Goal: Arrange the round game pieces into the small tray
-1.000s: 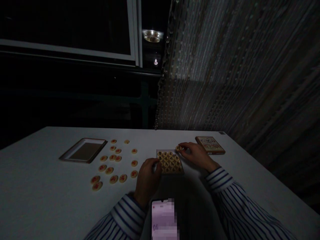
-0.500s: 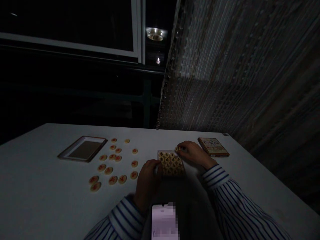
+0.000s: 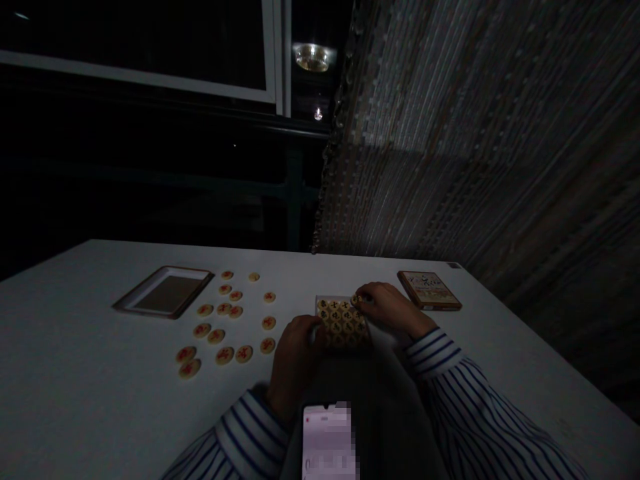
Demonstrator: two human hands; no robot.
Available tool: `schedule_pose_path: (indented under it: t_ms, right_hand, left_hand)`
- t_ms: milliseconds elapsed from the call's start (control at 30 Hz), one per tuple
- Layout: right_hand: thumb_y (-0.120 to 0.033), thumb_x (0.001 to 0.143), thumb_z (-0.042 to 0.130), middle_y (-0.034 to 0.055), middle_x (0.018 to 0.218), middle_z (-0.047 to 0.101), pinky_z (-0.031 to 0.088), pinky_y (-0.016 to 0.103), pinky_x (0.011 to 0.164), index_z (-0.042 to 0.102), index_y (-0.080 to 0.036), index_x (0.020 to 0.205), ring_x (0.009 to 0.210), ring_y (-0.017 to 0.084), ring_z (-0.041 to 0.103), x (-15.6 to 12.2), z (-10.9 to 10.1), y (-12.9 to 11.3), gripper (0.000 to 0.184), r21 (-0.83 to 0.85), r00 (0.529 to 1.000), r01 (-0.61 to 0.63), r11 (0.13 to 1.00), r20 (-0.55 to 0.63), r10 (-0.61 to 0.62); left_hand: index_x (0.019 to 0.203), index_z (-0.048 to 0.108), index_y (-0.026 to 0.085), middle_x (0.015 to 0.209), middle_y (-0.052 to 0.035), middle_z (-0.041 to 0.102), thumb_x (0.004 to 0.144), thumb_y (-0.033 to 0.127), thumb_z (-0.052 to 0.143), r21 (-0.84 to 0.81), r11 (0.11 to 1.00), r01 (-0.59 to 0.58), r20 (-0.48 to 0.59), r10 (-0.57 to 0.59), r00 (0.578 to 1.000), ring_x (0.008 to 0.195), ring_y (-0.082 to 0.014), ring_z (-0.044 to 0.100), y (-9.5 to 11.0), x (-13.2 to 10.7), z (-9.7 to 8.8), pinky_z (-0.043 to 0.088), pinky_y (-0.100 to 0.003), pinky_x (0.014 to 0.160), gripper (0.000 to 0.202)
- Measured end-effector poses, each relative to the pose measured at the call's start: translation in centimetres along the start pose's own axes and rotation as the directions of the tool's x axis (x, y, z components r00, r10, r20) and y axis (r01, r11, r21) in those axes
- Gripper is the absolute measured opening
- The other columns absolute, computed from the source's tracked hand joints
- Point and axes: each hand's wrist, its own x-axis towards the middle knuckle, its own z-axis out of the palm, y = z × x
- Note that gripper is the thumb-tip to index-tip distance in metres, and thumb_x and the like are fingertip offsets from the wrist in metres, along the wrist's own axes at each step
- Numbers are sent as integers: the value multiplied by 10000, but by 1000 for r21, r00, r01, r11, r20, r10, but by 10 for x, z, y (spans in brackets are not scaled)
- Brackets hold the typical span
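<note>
A small box (image 3: pixel 317 301) holds rows of round Chinese chess pieces (image 3: pixel 336 315) with dark characters. My left hand (image 3: pixel 299 350) grips the box's left side, its fingers curled around the edge. At the far right corner of the box, my right hand (image 3: pixel 393 308) pinches one Chinese chess piece (image 3: pixel 357 299) over the top row. Whether that piece rests fully in its place I cannot tell. Left of the box, several loose pieces with red characters (image 3: pixel 243 354) lie scattered on the white table (image 3: pixel 120 373).
An open shallow box lid or tray (image 3: pixel 173 293) lies at the left. A flat printed box (image 3: pixel 430 291) sits at the far right. Close to me, a lit phone (image 3: pixel 327 440) shows below my hands. A bead curtain (image 3: pixel 425 133) hangs behind the table. The room is dim.
The piece in my right hand has moved slightly down and right, onto the box's far right corner. My left hand stays on the box's side. The view has tilted slightly.
</note>
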Motion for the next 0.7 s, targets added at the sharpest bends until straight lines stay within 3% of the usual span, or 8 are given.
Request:
schedule_pose_path:
  t_ms: [700]
  right_hand:
    - [-344, 778, 449, 86, 947, 606, 331, 268, 763, 612, -184, 977, 906, 194, 518, 1, -1, -6, 303, -143, 995, -35, 989, 85, 47]
  left_hand:
    - [880, 583, 167, 893, -59, 604, 754, 206, 439, 4, 1000, -4, -4, 4, 1000, 863, -174, 545, -1, 0, 0, 429, -330, 790, 195]
